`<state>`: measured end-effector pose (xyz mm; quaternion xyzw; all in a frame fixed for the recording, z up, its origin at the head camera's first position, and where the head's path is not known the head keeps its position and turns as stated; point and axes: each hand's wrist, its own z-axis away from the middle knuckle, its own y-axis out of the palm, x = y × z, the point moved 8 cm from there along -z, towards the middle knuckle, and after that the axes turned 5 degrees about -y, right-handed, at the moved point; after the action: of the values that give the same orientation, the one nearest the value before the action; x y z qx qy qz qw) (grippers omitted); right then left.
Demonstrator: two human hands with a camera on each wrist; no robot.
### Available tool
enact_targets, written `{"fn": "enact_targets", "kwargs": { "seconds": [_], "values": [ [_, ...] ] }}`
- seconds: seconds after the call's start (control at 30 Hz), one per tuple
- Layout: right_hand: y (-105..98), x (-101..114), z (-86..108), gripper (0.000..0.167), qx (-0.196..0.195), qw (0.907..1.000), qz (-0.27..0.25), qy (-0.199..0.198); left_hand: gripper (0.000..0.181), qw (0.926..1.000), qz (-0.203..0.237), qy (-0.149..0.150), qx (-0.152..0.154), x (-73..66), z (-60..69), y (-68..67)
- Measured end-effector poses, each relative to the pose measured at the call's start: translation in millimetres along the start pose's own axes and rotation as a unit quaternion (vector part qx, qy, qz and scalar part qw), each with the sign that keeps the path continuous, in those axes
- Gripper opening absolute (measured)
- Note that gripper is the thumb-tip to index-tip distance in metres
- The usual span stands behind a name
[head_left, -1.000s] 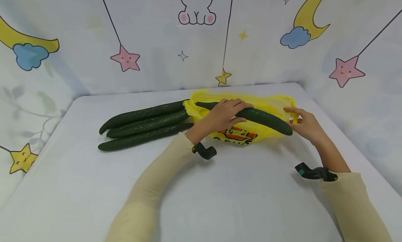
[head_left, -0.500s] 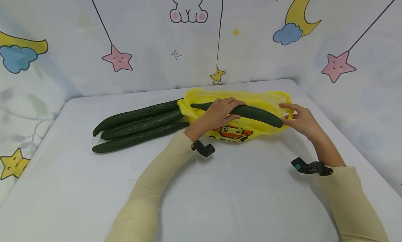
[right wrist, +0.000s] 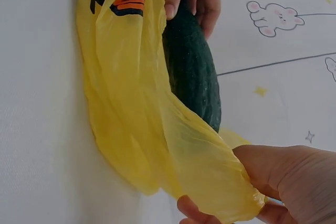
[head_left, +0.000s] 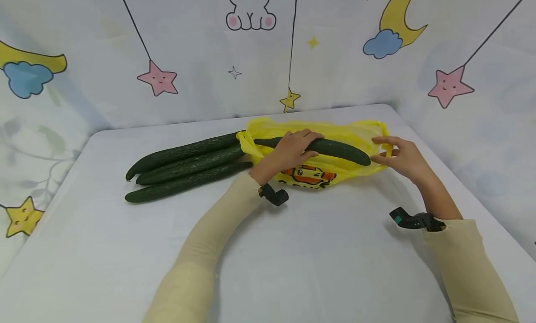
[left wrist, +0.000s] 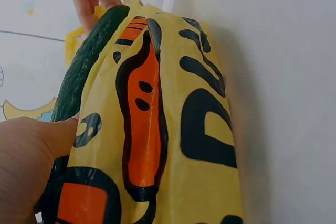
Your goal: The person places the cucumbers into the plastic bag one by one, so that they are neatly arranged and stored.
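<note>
One long dark-green cucumber (head_left: 341,151) lies in the left hand (head_left: 295,149), which grips it near its middle, with the fingers over the top and the thumb on the side nearer to the person. The thinner end of this cucumber comes out to the left of the gripping hand, and the thicker, rounded end points toward the right hand (head_left: 402,155), just beside its thumb. Under and behind the cucumber there is a yellow plastic bag (head_left: 345,171), which spreads from below the left hand as far as the right hand. The cucumber lies along the bag's upper side, and in the right wrist view the film of the bag covers a part of its lower side near the right hand; how deep it sits in the bag, I cannot tell. The right hand pinches the edge of the bag between thumb and fingers. Below the left hand, on the bag's near wall, one sees an orange cartoon print (head_left: 309,175) with black letters. To the left of the left hand, three more cucumbers (head_left: 192,164) rest side by side, their farther ends reaching to the bag. All this is on a white table (head_left: 310,248). Both arms wear beige sleeves (head_left: 471,267), and below each hand a black device (head_left: 274,195) is fastened at the wrist. Beyond the hands stands a pale backdrop (head_left: 201,104), printed with stars, moons and clouds.
</note>
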<state>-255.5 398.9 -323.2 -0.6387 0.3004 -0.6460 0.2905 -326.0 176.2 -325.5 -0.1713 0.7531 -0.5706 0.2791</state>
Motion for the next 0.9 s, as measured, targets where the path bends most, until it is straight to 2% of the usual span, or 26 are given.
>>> {"fn": "enact_targets", "kwargs": {
  "seconds": [0.4, 0.73, 0.9],
  "values": [
    [-7, 2, 2.8, 0.057, -0.008, 1.0000, 0.003, -0.001, 0.049, 0.9986, 0.019, -0.047, 0.014, 11.0, -7.6, 8.0],
    [-10, 7, 6.3, 0.055, -0.017, 0.9997, 0.000, -0.016, 0.050, 0.9968, 0.004, -0.064, 0.047, 18.1, -14.0, 22.4],
    [-10, 9, 7.5, 0.053, -0.018, 0.9996, 0.004, -0.022, 0.052, 0.9940, 0.027, -0.073, 0.077, 23.3, -17.4, 33.2]
  ]
}}
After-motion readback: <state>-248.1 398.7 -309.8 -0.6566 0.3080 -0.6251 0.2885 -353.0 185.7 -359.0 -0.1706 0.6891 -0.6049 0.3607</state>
